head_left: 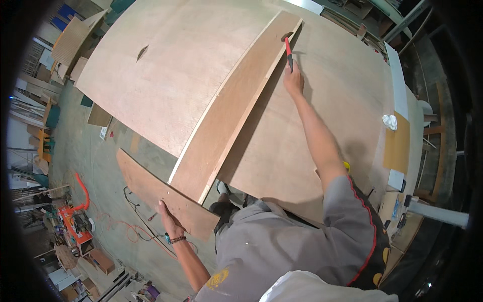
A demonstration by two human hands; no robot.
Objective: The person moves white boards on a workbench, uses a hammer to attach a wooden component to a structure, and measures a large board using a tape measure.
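My right hand [294, 79] is closed round the black grip of a hammer [289, 49] with a red shaft. Its dark head is over the far right edge of a long, tapering plywood frame [236, 103], which has pale strips along its sides. At the frame's near end, a curved plywood panel [163, 191] sits crosswise, touching or almost touching it. My left hand [171, 221] grips this panel's lower edge, a digit showing on its face and the other fingers partly hidden.
A large plywood-topped table [322, 146] lies under the frame, with a dark slot [143, 52] at far left. Crumpled white material [390, 122] rests near its right side. On the floor at left are an orange machine [75, 226], an orange hose [83, 191] and trailing cables [136, 229].
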